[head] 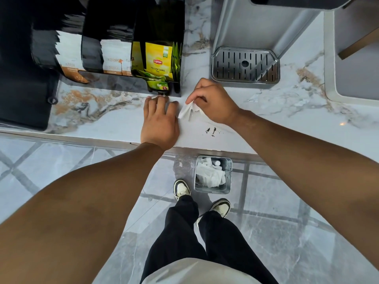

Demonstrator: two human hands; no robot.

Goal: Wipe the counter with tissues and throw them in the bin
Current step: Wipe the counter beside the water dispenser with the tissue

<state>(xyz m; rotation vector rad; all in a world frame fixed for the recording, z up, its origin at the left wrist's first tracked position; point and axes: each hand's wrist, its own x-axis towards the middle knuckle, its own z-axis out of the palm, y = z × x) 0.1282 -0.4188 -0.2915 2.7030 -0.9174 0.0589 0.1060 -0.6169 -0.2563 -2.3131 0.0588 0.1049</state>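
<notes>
A white tissue (187, 110) hangs pinched in my right hand (213, 101) just above the marble counter (276, 111). My left hand (161, 117) lies flat, palm down, on the counter beside it, fingers spread near the black organizer; a sliver of white shows under its fingertips. Dark crumbs (212, 131) lie scattered on the counter to the right of my left hand, below my right wrist. On the floor under the counter edge stands a square metal bin (229, 177) with crumpled white tissues inside.
A black organizer (178, 58) with Lipton tea bags and sachets stands at the back left. A grey machine with a slotted drip tray (245, 65) sits at the back right. A white-rimmed sink (329, 78) is at far right. My feet stand beside the bin.
</notes>
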